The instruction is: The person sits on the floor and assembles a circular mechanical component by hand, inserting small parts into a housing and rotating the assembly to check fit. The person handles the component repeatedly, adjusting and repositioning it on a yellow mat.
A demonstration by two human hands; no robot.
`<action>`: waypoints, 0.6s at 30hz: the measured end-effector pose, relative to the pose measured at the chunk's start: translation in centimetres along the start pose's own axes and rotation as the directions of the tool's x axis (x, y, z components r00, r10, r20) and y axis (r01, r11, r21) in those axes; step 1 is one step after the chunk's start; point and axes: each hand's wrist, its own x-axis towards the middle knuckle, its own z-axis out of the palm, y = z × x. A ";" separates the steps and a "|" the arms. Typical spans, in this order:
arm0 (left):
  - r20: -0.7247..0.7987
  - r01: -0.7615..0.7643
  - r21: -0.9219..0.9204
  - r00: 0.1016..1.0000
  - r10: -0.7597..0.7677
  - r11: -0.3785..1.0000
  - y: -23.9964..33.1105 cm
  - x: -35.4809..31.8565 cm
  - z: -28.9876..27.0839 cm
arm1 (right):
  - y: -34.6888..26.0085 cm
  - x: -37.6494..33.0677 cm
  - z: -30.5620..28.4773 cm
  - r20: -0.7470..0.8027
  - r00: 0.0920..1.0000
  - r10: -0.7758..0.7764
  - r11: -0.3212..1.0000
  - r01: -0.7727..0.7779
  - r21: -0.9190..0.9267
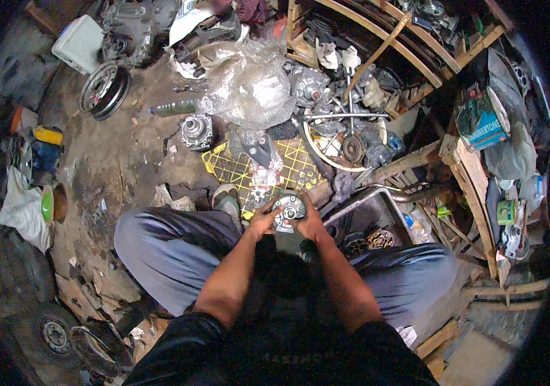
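Between my two hands, in front of my body, is a round silver metal machine part (289, 207) with a raised hub and bolt holes around its face. My left hand (262, 219) grips its left edge, and my right hand (309, 220) is closed around the right edge. Just left of it, a smaller silver toothed piece (260, 195) lies on a black mat with a yellow grid (223, 159). A dark triangular metal bracket (261, 152) rests farther up the mat, beside red-and-white packaging (266, 175).
Another silver housing (196, 131) sits on the dirt floor beyond the mat, near a green bottle (173, 109) and bubble wrap (249, 83). To the right stand a round basin of parts (345, 145), a metal tray (384, 215) and wooden framing (471, 193). A wheel rim (99, 90) lies far left.
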 end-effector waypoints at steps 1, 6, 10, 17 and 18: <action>-0.005 0.025 -0.035 1.000 -0.025 0.999 0.3 -0.2 0.1 | 0.3 0.0 0.1 -0.017 0.999 -0.027 1.000 0.027 0.008; -0.145 0.085 0.091 0.987 -0.071 0.992 0.3 0.3 0.4 | -1.0 0.3 -0.3 0.009 0.999 -0.049 0.996 0.049 -0.072; -0.173 0.074 0.084 0.983 -0.058 0.994 -0.3 1.2 0.7 | -1.5 0.7 -1.1 0.112 0.994 0.016 0.999 -0.011 -0.044; -0.118 0.063 0.065 0.991 -0.055 0.996 0.3 0.7 0.7 | 0.0 0.6 -0.7 0.074 0.997 -0.004 0.986 0.016 -0.167; -0.116 0.066 0.059 0.992 -0.059 0.996 0.2 0.7 0.5 | 0.0 0.8 -0.7 0.099 0.995 -0.027 0.994 0.037 -0.101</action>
